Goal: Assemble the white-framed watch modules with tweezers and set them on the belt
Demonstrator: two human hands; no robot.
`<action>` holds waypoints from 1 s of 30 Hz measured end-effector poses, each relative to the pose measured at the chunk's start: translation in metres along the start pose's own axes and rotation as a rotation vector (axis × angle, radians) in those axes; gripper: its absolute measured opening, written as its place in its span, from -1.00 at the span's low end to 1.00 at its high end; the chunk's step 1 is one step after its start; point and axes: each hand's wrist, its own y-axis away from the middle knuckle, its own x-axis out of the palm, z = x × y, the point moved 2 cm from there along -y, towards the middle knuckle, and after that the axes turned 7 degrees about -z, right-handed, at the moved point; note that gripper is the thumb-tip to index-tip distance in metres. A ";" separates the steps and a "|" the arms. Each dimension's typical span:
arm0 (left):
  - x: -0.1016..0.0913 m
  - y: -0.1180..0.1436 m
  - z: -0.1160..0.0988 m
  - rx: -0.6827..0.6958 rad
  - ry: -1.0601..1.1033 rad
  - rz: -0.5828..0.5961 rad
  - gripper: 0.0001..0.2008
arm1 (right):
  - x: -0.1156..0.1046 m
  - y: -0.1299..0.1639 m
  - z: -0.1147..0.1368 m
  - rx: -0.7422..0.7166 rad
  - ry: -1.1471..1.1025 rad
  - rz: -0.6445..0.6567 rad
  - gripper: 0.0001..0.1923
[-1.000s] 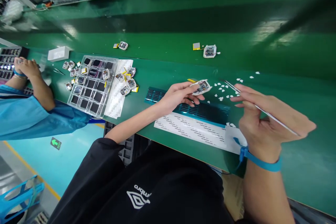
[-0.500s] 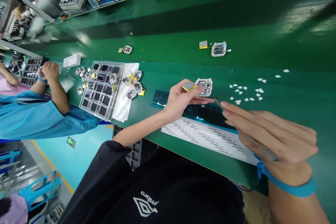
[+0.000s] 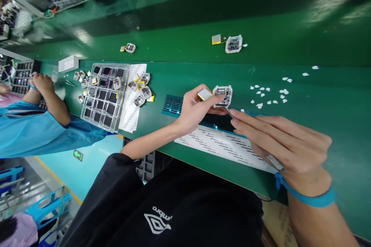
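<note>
Left hand (image 3: 197,108) pinches a small square module (image 3: 223,95) just above the worktop (image 3: 319,96), open face up toward the camera so its inside is reachable. A yellow-edged pad (image 3: 205,94) hangs off the module's left side. Right hand (image 3: 284,144), fingers closed on thin tweezers (image 3: 228,112), points them up-left; the tip meets the module's near edge. Squarish, the module has no clear long axis.

Left hand (image 3: 195,108) pinching, right hand (image 3: 278,141) fingers extended
</note>
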 end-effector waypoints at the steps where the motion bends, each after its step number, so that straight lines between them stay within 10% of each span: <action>1: 0.000 0.000 0.000 0.000 -0.004 -0.003 -0.62 | 0.000 0.001 0.000 0.004 -0.009 0.001 -0.20; 13: 0.008 0.005 -0.001 0.003 -0.004 -0.082 -0.92 | 0.003 0.000 0.001 0.138 -0.090 -0.009 -0.13; 30: -0.003 -0.015 0.002 0.147 -0.085 -0.071 -0.67 | 0.001 0.006 -0.008 0.133 -0.007 -0.076 -0.06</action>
